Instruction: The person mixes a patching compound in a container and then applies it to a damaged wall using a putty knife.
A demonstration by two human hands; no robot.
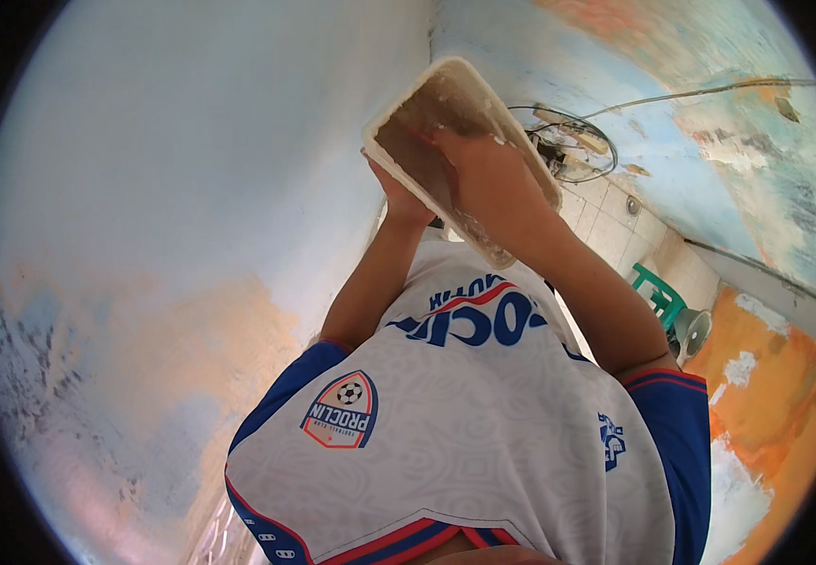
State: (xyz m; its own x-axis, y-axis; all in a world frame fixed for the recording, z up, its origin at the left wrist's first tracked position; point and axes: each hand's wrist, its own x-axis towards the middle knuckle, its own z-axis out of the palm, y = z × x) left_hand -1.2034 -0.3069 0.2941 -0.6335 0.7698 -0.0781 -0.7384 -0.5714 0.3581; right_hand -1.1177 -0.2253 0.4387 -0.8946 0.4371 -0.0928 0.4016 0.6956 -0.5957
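A pale, oblong plastic tub (500, 254) with greyish residue inside is held tilted in front of my torso, high in the picture. My left hand (400, 191) grips the tub's left side from outside, its fingertips largely hidden behind it. My right hand (488, 179) reaches inside the tub; its fingers are in shadow, beside a thin reddish edge, and what they hold, if anything, I cannot make out.
Pale blue, patchy walls (126, 160) surround me, with orange patches (747, 377) at lower right. A coiled dark cable (606, 141) lies near clutter, and a cable runs along the wall. A green plastic stool (657, 297) and a metal fan-like object (690, 331) stand on the tiled floor (596, 226).
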